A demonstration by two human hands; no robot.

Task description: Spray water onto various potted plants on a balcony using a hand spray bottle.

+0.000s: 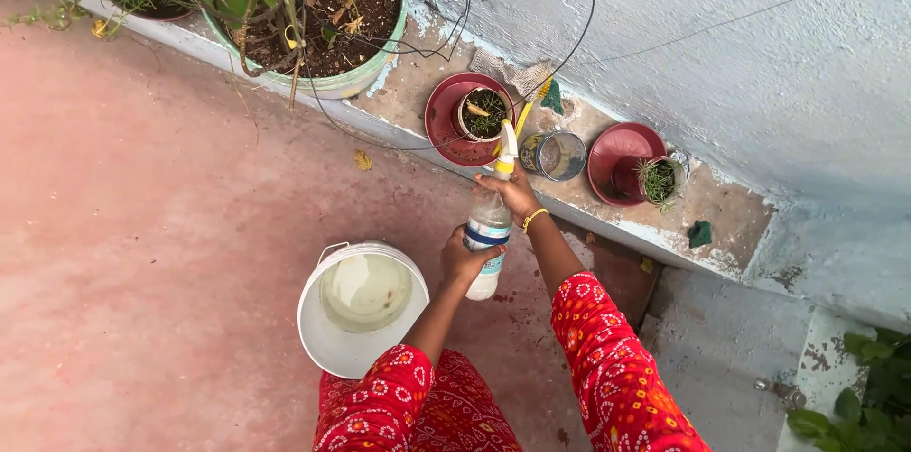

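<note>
Head view: your left hand (462, 258) was wrapped round the body of the clear spray bottle (488, 241), steadying it upright above the reddish floor (171, 224), just beside the white bucket (361, 308) w/ water. Your right hand (512, 194) was closed on the bottle's neck below the yellow-white nozzle (508, 150), prob. to work the head. Nozzle sat near the small potted plant (485, 114) on its maroon saucer (442, 116), on the ledge (607, 215).

Clear plastic spray bottle (490, 239), white-yellow nozzle, upright beside the white bucket (334, 343).
</note>
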